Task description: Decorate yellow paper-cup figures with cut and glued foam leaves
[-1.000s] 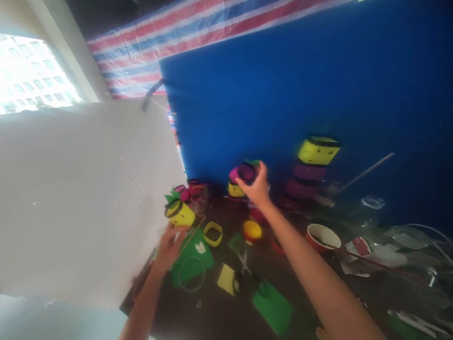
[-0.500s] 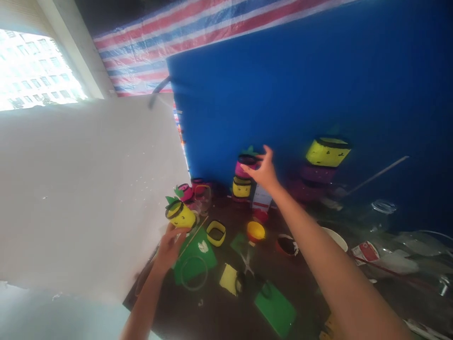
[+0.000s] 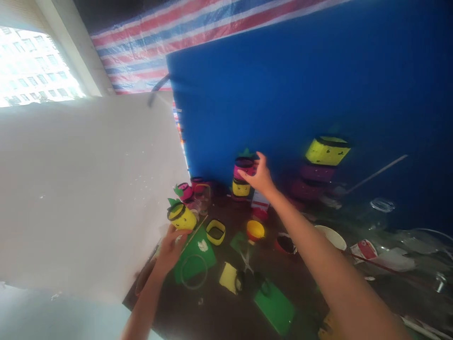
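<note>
My left hand [image 3: 172, 248] is closed on the lower side of a yellow pot [image 3: 182, 218] with a dark rim, a drawn face and green leaves, tilted at the table's left. My right hand [image 3: 261, 175] reaches to the back, its thumb across the front of a pink pot [image 3: 243, 166] and its fingers curved at the right side. That pot has a dark rim and a green leaf top. It sits on a yellow pot [image 3: 241, 188] with a face, near the blue wall. The right fingertips are partly blurred.
Beside the left hand are a pink leafed pot [image 3: 185, 191] and a yellow-rimmed container [image 3: 215, 232]. Scissors [image 3: 247, 262], yellow felt [image 3: 229, 277] and a green sheet [image 3: 275, 308] lie on the dark table. An orange-yellow cup [image 3: 255, 230] stands mid-table; another yellow pot [image 3: 328, 151] tops a stack at right.
The pink pot has shifted slightly left and down over the yellow one, with my right hand moving along and its fingers drawing closer. My left hand stays nearly still with its yellow pot.
</note>
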